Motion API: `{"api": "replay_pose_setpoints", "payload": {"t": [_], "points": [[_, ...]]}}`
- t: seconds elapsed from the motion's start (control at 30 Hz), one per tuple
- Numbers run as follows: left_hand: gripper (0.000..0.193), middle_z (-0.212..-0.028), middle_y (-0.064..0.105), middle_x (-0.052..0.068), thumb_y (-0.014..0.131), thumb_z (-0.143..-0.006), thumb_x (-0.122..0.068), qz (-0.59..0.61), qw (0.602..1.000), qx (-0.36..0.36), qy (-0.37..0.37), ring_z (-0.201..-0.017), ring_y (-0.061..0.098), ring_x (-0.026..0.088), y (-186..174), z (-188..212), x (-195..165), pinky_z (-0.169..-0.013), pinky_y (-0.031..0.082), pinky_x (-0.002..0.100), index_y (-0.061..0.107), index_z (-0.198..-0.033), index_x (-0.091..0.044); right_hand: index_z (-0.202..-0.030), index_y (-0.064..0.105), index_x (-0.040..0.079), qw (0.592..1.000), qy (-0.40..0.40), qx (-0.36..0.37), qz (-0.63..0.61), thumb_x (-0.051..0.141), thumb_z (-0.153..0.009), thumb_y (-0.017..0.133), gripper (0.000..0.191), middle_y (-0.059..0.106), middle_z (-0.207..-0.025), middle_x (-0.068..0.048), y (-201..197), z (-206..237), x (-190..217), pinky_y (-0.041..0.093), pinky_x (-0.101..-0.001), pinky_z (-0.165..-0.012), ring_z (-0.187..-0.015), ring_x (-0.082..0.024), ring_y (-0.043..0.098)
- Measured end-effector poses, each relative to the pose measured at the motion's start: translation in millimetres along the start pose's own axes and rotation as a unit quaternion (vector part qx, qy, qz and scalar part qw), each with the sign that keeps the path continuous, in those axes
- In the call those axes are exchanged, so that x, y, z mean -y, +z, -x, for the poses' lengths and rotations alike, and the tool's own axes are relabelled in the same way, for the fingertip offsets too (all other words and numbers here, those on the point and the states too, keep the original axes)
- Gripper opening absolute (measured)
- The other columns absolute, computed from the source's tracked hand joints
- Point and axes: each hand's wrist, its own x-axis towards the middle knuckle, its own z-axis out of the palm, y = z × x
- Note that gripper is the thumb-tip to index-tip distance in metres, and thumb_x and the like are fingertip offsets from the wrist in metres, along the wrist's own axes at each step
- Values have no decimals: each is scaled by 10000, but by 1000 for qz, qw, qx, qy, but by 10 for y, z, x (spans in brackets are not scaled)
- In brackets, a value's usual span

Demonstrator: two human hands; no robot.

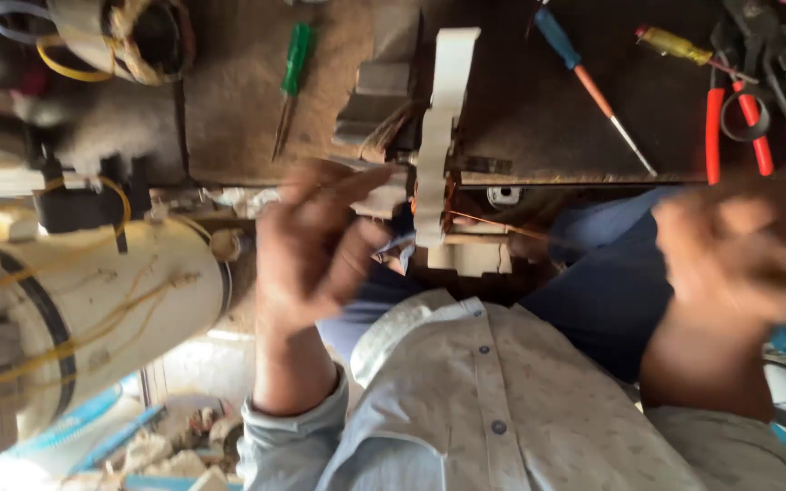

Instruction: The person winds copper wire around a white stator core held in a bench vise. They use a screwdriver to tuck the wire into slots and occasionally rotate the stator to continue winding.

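- left hand (316,241): fingers curled in loosely, fingertips pinched toward the white winding frame (440,136); it seems to hold a thin copper wire (502,227), though blur keeps the grip from being sure.
- right hand (743,250): heavily blurred, fingers bent inward; cannot tell whether it is closed on anything or how far open it is.
- white winding frame: upright, narrow, plastic, at the near edge of the table (247,109), between the two hands and closer to the left one; a dark coil block with copper-coloured winding sits against its lower part.
- thin copper wire: runs from the coil block out to the right, toward the right hand.
- green-handled screwdriver (291,82): lying on the table, beyond the left hand, well apart from it.
- blue-and-orange screwdriver (589,86): lying slantwise on the table, right of the frame.
- yellow-handled screwdriver (675,45): on the table, near the pliers.
- red-handled pliers (752,118): on the table, beyond the right hand.
- white motor housing (111,309): large, rounded, with yellow wires over it, left of the left hand.
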Motion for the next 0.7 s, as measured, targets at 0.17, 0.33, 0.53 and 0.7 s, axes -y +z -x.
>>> {"api": "replay_pose_setpoints", "payload": {"t": [0.17, 0.33, 0.53, 0.7], "points": [[257, -1183, 710, 99, 740, -1021, -225, 177, 943, 250, 126, -910, 744, 247, 285, 41, -220, -804, 602, 323, 687, -1209, -58, -1259, 763, 153, 981, 4, 63, -182, 169, -967, 663, 309, 737, -1206, -268, 83, 617, -451, 521, -292, -554, -641, -51, 618], [215, -1052, 656, 251, 678, -962, -198, -106, 994, -8, -28, -774, 688, 296, 23, 143, 314, -655, 537, 350, 735, -908, 3, -1366, 548, 86, 995, -33, -48, 80, 140, -1009, 700, 391, 656, -1102, -121, 350, 479, -971, 546, -341, -706, -857, -181, 641], [233, -1229, 717, 174, 650, -1001, -242, 72, 997, -18, 14, -886, 756, 242, -140, -232, -215, -763, 624, 344, 719, -968, -22, -1235, 628, 94, 996, -35, -31, -72, 136, -989, 696, 258, 690, -1129, -158, -38, 220, 65, 565, -346, -676, -853, -182, 684], [337, -1263, 703, 189, 625, -1078, -274, 231, 945, 210, 99, -873, 705, 191, 238, -345, -555, -749, 599, 272, 687, -1214, 29, -1125, 694, 100, 986, -8, -4, -166, 133, -973, 693, 156, 718, -1151, -188, 182, 669, -549, 580, -349, -650, -849, -183, 719]]}}
